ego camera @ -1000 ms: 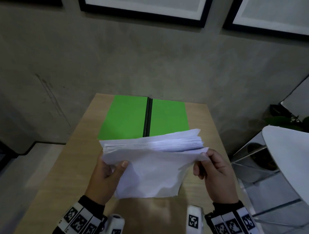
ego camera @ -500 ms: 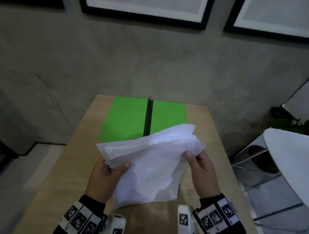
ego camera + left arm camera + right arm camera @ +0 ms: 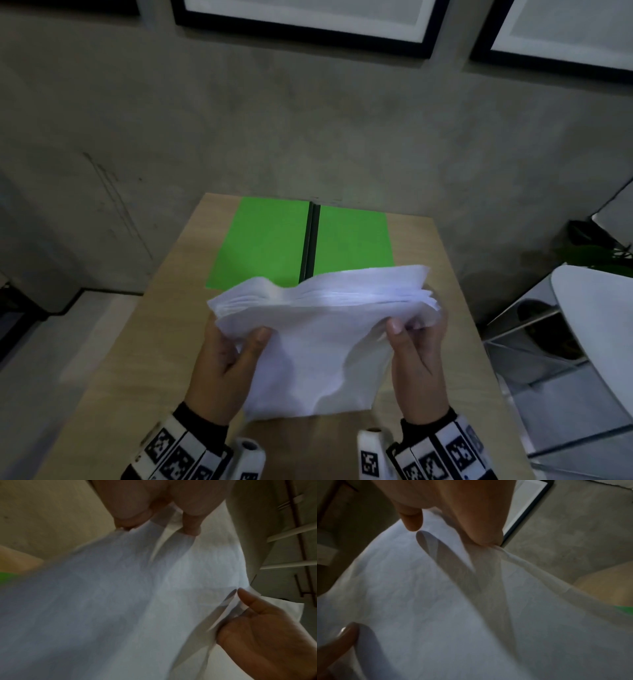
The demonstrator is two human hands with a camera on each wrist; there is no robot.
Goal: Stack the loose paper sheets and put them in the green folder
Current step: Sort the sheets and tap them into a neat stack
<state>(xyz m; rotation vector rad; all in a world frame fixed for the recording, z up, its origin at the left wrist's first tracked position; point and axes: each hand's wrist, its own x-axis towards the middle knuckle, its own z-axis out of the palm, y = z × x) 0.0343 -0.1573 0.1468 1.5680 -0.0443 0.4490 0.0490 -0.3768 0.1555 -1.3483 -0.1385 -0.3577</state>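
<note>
A thick stack of white paper sheets (image 3: 322,329) is held upright above the wooden table (image 3: 144,342), its lower edge near the tabletop. My left hand (image 3: 226,356) grips the stack's left side, thumb on the front sheet. My right hand (image 3: 416,346) grips its right side, thumb in front and fingers behind. The green folder (image 3: 270,243) lies open flat on the far half of the table, with a black spine down its middle, partly hidden behind the stack. In both wrist views the paper sheets (image 3: 120,595) (image 3: 453,608) fill the frame, blurred.
A grey concrete wall (image 3: 308,130) rises just behind the table, with framed pictures (image 3: 301,24) above. A white chair (image 3: 596,329) and a plant (image 3: 596,253) stand to the right. Grey floor lies to the left.
My right hand has shifted along the stack's right edge, inward and then back out and up. The sheets have bunched and tilted, their top edge now higher on the right.
</note>
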